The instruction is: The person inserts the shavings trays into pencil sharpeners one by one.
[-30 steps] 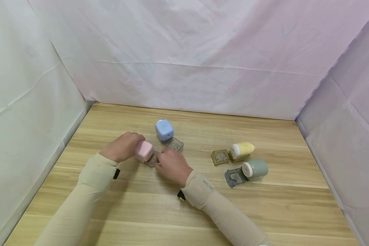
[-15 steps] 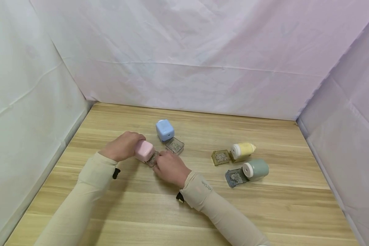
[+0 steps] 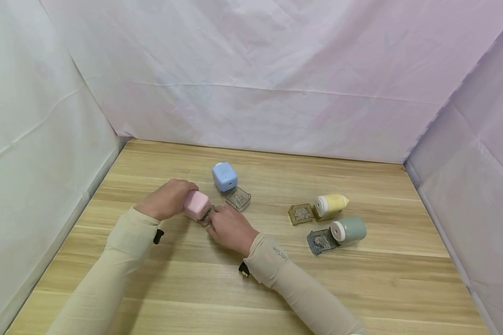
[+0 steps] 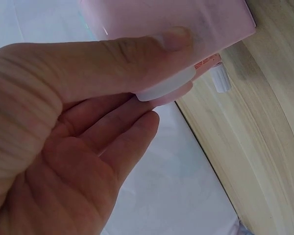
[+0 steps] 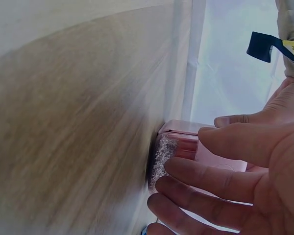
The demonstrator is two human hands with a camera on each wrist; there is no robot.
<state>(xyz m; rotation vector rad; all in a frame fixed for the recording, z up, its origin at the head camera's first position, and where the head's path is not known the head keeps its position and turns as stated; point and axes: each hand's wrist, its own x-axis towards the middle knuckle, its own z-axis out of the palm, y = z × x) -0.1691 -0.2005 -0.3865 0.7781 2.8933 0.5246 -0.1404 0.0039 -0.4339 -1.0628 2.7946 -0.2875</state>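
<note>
In the head view my left hand (image 3: 167,200) grips a pink pencil sharpener (image 3: 197,205) at the left of the table. Its thumb lies along the pink body (image 4: 171,19) in the left wrist view, by a white ring and a crank with a white knob (image 4: 220,78). A clear drawer (image 3: 205,218) holding grey shavings (image 5: 162,154) sticks part way out of the pink sharpener. My right hand (image 3: 233,228) is at the drawer's outer end, its fingers fairly straight and spread in the right wrist view, overlapping the drawer there.
A blue sharpener (image 3: 225,177) stands just behind, its shavings drawer (image 3: 238,199) pulled out beside my right hand. Farther right lie a yellow sharpener (image 3: 333,205) and a green one (image 3: 350,230), both with drawers out. White sheeting (image 3: 251,116) walls the wooden table (image 3: 218,298).
My right hand has moved slightly left toward the pink sharpener, and less of its drawer shows. My left hand stays in place on the sharpener.
</note>
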